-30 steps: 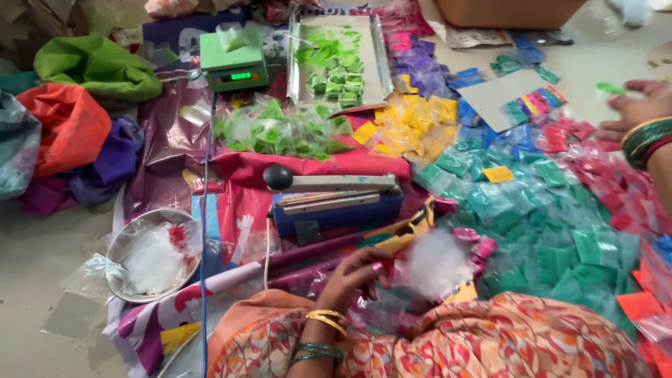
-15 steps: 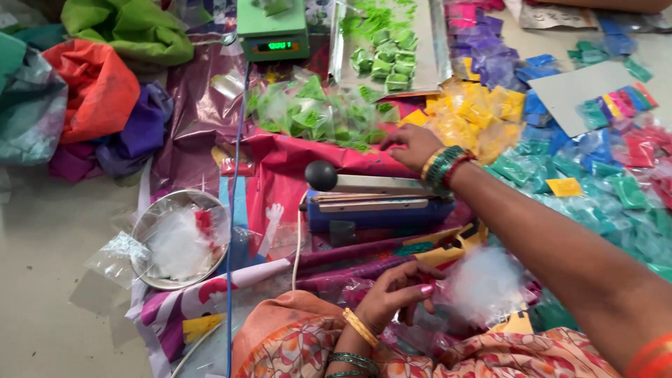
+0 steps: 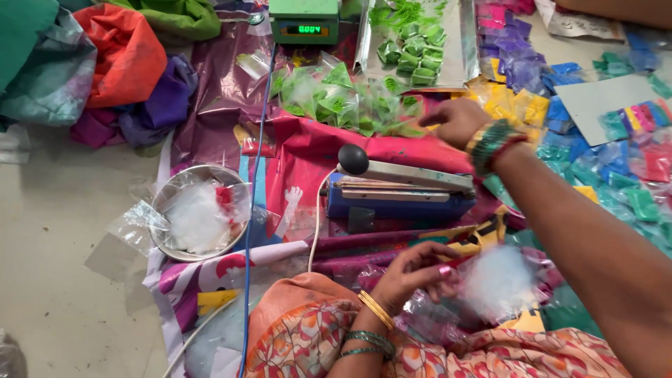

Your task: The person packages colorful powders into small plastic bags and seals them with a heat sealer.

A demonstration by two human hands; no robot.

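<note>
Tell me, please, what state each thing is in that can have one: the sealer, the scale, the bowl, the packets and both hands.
Heat sealer: arm raised, nothing between the bars.
Scale: switched on, green digits lit.
Steel bowl: holds clear plastic bags.
Green packets: filled, heaped loose.
Left hand: fingers pinched on a clear bag.
Right hand: empty, loosely curled, above the green packets.
</note>
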